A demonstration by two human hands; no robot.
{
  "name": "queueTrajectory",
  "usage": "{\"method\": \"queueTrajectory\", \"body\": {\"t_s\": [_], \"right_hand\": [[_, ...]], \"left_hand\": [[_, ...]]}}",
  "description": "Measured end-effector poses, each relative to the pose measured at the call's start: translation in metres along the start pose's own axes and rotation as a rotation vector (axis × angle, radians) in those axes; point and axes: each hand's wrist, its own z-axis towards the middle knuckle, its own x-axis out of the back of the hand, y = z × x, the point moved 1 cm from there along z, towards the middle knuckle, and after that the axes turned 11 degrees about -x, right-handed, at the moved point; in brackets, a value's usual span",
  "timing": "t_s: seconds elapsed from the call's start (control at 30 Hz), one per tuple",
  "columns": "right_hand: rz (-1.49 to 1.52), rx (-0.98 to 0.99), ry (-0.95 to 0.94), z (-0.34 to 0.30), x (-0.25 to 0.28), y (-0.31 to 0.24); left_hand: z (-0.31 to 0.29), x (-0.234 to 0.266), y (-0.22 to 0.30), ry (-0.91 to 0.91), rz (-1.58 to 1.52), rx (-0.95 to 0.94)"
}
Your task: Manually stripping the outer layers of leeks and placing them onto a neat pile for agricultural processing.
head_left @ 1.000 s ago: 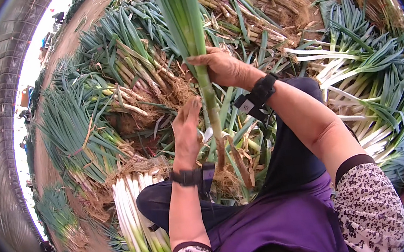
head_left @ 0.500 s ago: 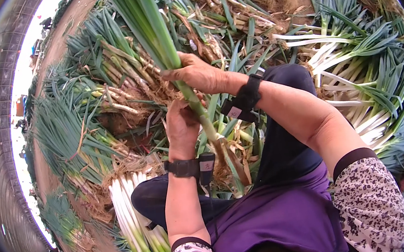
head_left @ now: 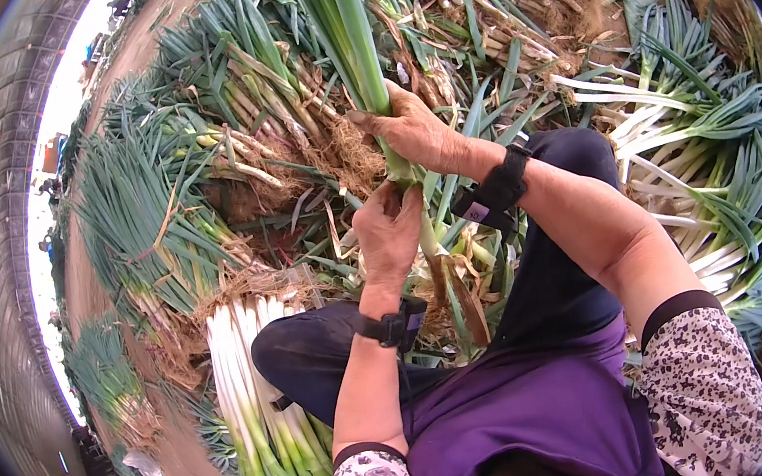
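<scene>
A large green onion (head_left: 365, 61) stands tilted in front of me, its green leaves running off the top edge. My right hand (head_left: 418, 132) is closed round the stalk just under the leaves. Right below it, my left hand (head_left: 390, 235) pinches the stalk with thumb and fingers, where a loose flap of outer layer stands out. The lower stalk runs down toward brown, dry outer leaves (head_left: 460, 299) between my legs. Part of the stalk is hidden behind my left fingers.
Unpeeled green onions with earthy roots (head_left: 291, 107) lie in bundles ahead and to the left. Cleaned white-stalked onions (head_left: 252, 384) lie by my left knee; another pile (head_left: 687, 156) spreads at the right. Peeled scraps (head_left: 486, 254) litter the ground between my legs.
My left hand has turned and now pinches the stalk at a loosened flap of outer layer. Both hands and the onion appear farther right, as the whole view has shifted too.
</scene>
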Motion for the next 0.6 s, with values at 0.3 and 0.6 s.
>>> {"method": "queueTrajectory", "body": {"t_s": [0.3, 0.6], "right_hand": [[-0.067, -0.017, 0.209, 0.001, -0.019, 0.023], [0.415, -0.206, -0.043, 0.003, 0.023, -0.022]], "left_hand": [[0.006, -0.019, -0.003, 0.009, 0.718, -0.075], [-0.052, 0.017, -0.088, 0.083, -0.517, 0.503]]}}
